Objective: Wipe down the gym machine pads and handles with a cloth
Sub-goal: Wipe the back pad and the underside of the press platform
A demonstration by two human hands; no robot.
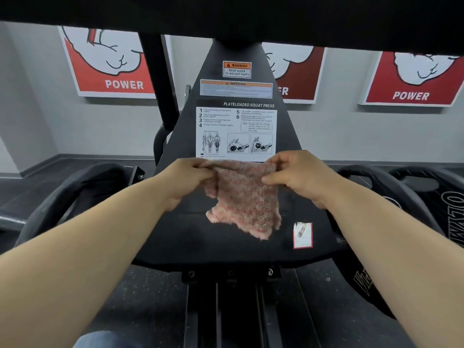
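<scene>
Pink, nubby cloth [247, 197] hangs in the air between my two hands, in front of the black panel [226, 244] of the squat press and, as far as I can tell, not touching it. I hold it by its top edge so it falls open, which lets me find a flat face to wipe with instead of a wad. My left hand [187, 178] pinches the upper left corner, fingers [200, 170] curled close together on a bunched fold. My right hand [298, 174] pinches the upper right corner between thumb and fingertips [278, 160]. The lower edge dangles ragged and free, lower on the right.

I judge this to be readying the cloth, with no wiping contact made yet. Just above my hands an instruction sheet [236, 131] is stuck to the panel, with warning labels [237, 69] over it. A small torn sticker [302, 235] sits down and to the right of the cloth. These look like paper, so I would keep the cloth off them. A curved black arm [75, 187] on the left may be padded; I cannot tell. Weight plates [431, 212] stand to the right, apart from the cloth. Red posters [110, 71] line the wall behind, and a dark bar [226, 11] crosses overhead.
</scene>
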